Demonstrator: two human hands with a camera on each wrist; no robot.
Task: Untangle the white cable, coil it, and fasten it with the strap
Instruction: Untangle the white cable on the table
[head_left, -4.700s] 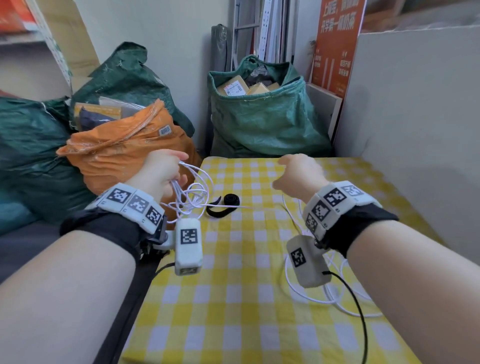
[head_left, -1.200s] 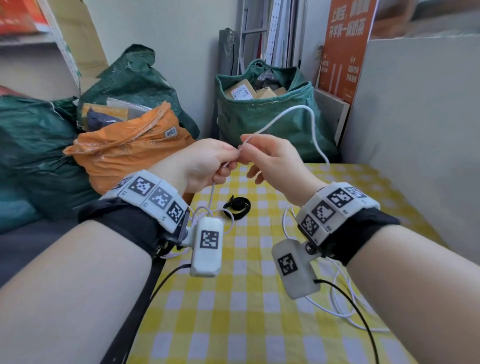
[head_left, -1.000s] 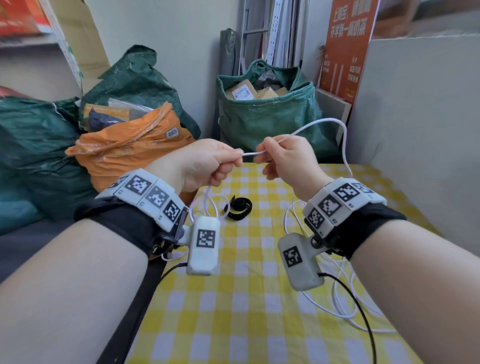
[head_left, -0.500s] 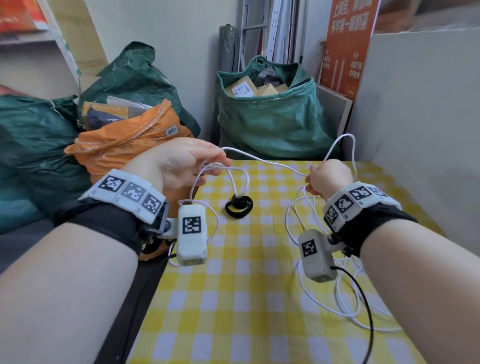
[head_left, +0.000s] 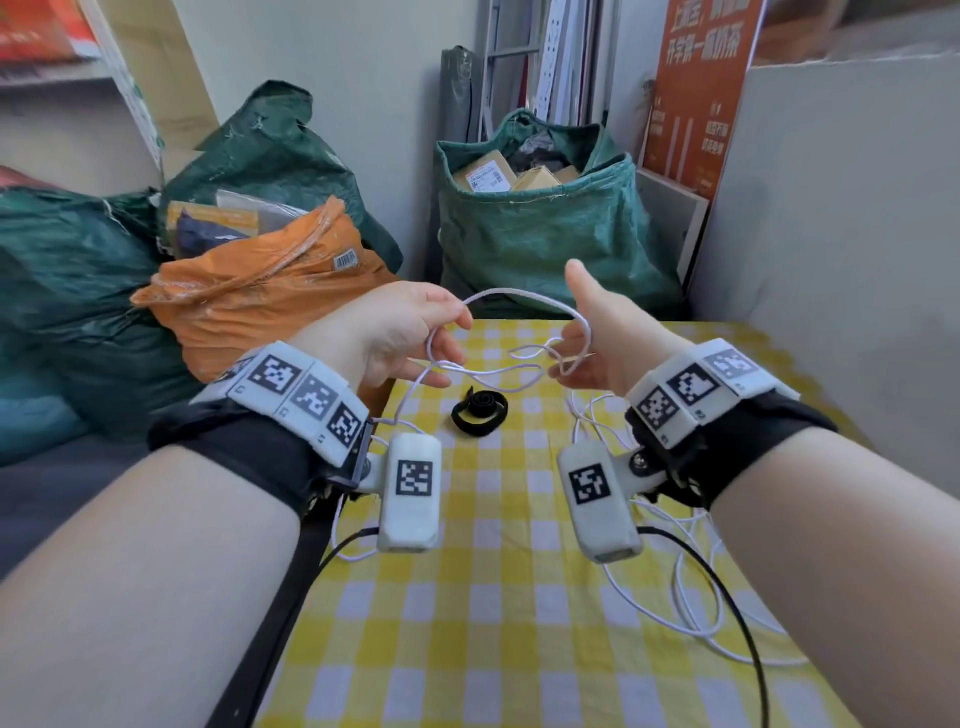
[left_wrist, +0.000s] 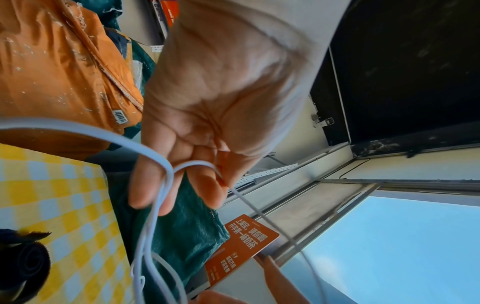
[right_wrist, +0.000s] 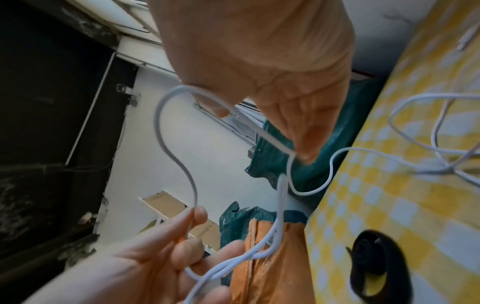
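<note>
The white cable (head_left: 511, 291) arcs in the air between my two hands above the yellow checked table (head_left: 493, 623). My left hand (head_left: 395, 332) pinches it between thumb and forefinger, with a couple of loops hanging from its fingers (left_wrist: 166, 185). My right hand (head_left: 608, 332) is beside it, thumb raised and fingers straight, and the cable (right_wrist: 157, 121) lies hooked over those fingers. More cable lies in loose loops on the table under my right wrist. The black strap (head_left: 483, 402), rolled up, lies on the table below the hands (right_wrist: 374, 259).
Green sacks (head_left: 540, 239) and an orange bag (head_left: 260, 301) stand beyond the table's far and left edges. A grey board (head_left: 831, 208) rises along the right side. Black wires run from both wrist cameras across the table.
My right hand has come back left towards the left hand and opened, thumb up. The cable, stretched between the spread hands before, now bows upward with slack loops between them.
</note>
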